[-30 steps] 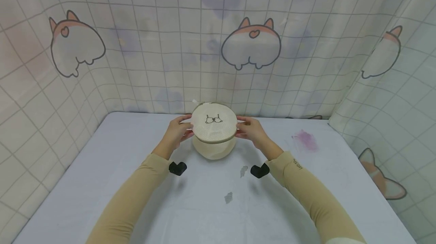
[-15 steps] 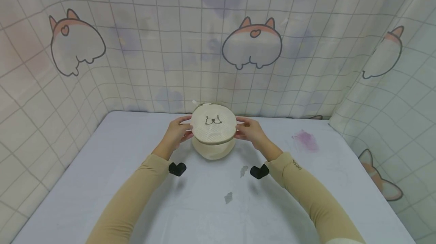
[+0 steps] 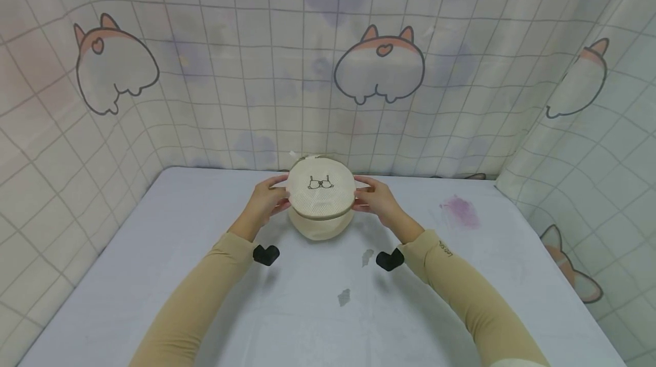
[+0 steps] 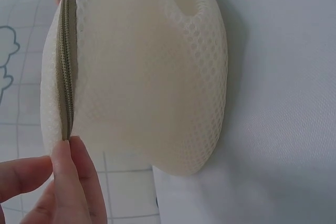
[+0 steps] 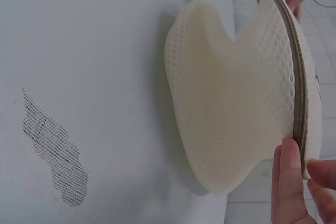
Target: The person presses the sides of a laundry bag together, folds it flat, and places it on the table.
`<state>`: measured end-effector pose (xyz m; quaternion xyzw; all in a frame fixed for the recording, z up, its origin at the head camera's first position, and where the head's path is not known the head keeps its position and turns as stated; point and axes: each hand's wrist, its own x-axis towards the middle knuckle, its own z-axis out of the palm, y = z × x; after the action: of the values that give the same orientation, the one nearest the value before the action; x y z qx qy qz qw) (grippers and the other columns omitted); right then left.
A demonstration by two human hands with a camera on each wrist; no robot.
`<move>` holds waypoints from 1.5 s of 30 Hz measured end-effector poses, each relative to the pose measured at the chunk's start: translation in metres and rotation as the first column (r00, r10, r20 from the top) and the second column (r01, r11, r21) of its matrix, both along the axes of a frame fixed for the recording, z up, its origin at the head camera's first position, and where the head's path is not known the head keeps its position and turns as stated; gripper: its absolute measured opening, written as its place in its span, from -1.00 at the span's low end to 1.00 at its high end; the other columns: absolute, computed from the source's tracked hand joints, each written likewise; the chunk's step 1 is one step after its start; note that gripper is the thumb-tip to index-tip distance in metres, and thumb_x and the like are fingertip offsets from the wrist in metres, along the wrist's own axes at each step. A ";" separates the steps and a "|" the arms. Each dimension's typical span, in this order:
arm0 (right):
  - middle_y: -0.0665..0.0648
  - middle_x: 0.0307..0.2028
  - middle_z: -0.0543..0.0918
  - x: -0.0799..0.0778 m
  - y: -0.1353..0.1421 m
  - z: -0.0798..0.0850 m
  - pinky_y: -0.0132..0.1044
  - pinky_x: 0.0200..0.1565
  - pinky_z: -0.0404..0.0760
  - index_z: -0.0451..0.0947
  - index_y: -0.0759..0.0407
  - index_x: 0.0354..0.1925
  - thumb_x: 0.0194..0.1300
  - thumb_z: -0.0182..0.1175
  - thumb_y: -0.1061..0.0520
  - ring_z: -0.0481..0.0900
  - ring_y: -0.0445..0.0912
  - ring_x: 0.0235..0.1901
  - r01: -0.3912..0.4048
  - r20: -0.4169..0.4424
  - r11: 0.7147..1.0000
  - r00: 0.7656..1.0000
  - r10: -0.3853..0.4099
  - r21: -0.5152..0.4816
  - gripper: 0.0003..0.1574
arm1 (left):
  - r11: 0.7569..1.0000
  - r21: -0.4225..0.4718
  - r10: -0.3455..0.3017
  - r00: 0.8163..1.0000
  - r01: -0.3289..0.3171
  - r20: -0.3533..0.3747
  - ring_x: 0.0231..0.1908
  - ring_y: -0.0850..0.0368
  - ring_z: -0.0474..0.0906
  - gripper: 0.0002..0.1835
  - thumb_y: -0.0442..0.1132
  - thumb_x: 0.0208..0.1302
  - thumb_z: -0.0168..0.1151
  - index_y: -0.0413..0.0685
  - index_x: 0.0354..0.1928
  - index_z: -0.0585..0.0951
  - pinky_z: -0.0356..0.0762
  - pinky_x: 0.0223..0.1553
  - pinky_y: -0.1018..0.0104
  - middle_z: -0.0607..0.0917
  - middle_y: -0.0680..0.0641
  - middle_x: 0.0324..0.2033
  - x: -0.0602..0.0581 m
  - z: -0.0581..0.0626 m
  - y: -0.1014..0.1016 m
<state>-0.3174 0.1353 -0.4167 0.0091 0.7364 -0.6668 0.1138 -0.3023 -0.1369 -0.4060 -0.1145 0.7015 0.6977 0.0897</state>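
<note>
A cream mesh laundry bag [image 3: 321, 199] with a round lid and a bra drawing on top stands near the table's back edge. Its zipper [image 4: 66, 66] runs round the lid's rim and looks closed along the visible stretch. My left hand [image 3: 266, 199] pinches the rim on the left side, fingers and thumb at the zipper edge. On the opposite side my right hand [image 3: 378, 199] pinches the rim the same way. Below the rim the soft mesh wall [image 5: 226, 98] sags inward, its base on the table. The bag's inside cannot be made out.
The white table [image 3: 287, 310] has grey patches [image 3: 344, 297] in front and a pink stain [image 3: 461, 211] at the right. A grid-patterned curtain [image 3: 236, 70] with cartoon corgis hangs behind and on both sides. Black heart-shaped pieces [image 3: 266, 255] sit by the wrists.
The bag's lid has tipped very slightly toward me, with its drawing a little lower. Both hands keep their hold on the rim and have hardly moved.
</note>
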 end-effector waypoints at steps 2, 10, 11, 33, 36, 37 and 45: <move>0.34 0.08 0.57 0.000 0.000 0.000 -0.30 -0.16 0.74 0.26 0.22 0.52 0.52 0.08 0.38 0.68 -0.16 -0.31 -0.003 0.002 1.000 1.000 0.003 0.001 -0.32 | 1.000 0.005 -0.004 1.000 0.004 -0.002 -0.28 0.21 0.57 -0.36 -0.49 0.42 0.10 -0.04 0.52 0.35 0.64 -0.25 0.52 0.54 -0.28 0.23 0.000 0.000 -0.001; 0.33 0.09 0.55 0.000 0.000 -0.001 -0.29 -0.14 0.74 0.25 0.17 0.54 0.52 0.08 0.37 0.68 -0.13 -0.27 -0.007 0.010 1.000 1.000 0.007 0.019 -0.31 | 1.000 -0.008 -0.022 1.000 0.022 -0.004 -0.28 0.20 0.58 -0.35 -0.50 0.42 0.09 -0.05 0.52 0.35 0.64 -0.24 0.51 0.55 -0.30 0.24 0.000 -0.002 -0.002; 0.33 0.09 0.55 0.000 0.000 -0.001 -0.29 -0.14 0.74 0.26 0.17 0.54 0.52 0.08 0.37 0.68 -0.13 -0.27 -0.006 0.013 1.000 1.000 0.006 0.019 -0.31 | 1.000 -0.011 -0.021 1.000 0.021 -0.001 -0.28 0.20 0.58 -0.35 -0.50 0.42 0.10 -0.04 0.52 0.35 0.64 -0.24 0.51 0.55 -0.29 0.23 0.000 -0.002 -0.002; 0.32 0.06 0.55 0.000 -0.007 -0.007 -0.27 -0.13 0.74 0.24 0.22 0.53 0.52 0.07 0.38 0.69 -0.09 -0.24 -0.008 0.033 1.000 0.999 0.007 0.030 -0.31 | 0.999 -0.034 -0.005 1.000 0.006 0.010 -0.30 0.20 0.56 -0.35 -0.51 0.41 0.07 -0.06 0.52 0.34 0.63 -0.27 0.52 0.54 -0.30 0.23 0.002 -0.007 -0.002; 0.32 0.06 0.55 0.000 -0.007 -0.007 -0.27 -0.13 0.74 0.24 0.22 0.53 0.52 0.07 0.38 0.69 -0.08 -0.23 -0.007 0.036 1.000 0.999 0.006 0.031 -0.31 | 0.999 -0.038 -0.002 1.000 0.002 0.008 -0.31 0.20 0.55 -0.35 -0.51 0.41 0.07 -0.07 0.52 0.35 0.63 -0.28 0.52 0.55 -0.30 0.22 0.002 -0.008 -0.002; 0.32 0.06 0.55 0.000 -0.007 -0.007 -0.27 -0.13 0.74 0.24 0.22 0.53 0.52 0.07 0.38 0.69 -0.08 -0.23 -0.007 0.037 0.999 0.999 0.006 0.032 -0.31 | 0.999 -0.039 -0.001 1.000 0.001 0.009 -0.31 0.21 0.55 -0.35 -0.51 0.41 0.07 -0.06 0.52 0.35 0.63 -0.28 0.52 0.55 -0.29 0.21 0.002 -0.009 -0.002; 0.38 0.16 0.54 -0.001 -0.006 -0.011 -0.27 -0.11 0.74 0.25 0.21 0.53 0.52 0.07 0.38 0.68 -0.09 -0.20 -0.003 0.051 1.000 0.999 0.003 0.003 -0.32 | 0.999 -0.049 0.001 1.000 0.000 0.017 -0.31 0.20 0.55 -0.35 -0.51 0.40 0.08 -0.04 0.51 0.36 0.63 -0.30 0.51 0.56 -0.27 0.19 -0.001 -0.015 -0.002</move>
<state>-0.3179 0.1295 -0.4276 0.0251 0.7343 -0.6651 0.1333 -0.3030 -0.1384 -0.4212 -0.1228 0.7177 0.6792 0.0924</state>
